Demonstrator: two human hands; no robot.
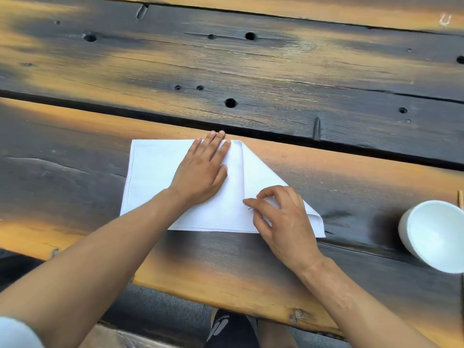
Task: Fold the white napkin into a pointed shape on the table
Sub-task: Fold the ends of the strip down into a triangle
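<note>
Two bare hands are working on a white cloth napkin point(150, 177) that is lying flat on the near plank of a weathered wooden table point(276, 71). The left hand point(200, 172) is pressing down on the middle of the napkin, palm flat and fingers stretched out together, their tips reaching its far edge. The right hand point(283, 222) is pinching the corner of a flap with thumb and forefinger, near the napkin's near right corner. That flap is lying folded over diagonally, making a slanted right edge that is running up to a point at the far edge. A white bowl point(437, 237) is sitting well apart at the right.
</note>
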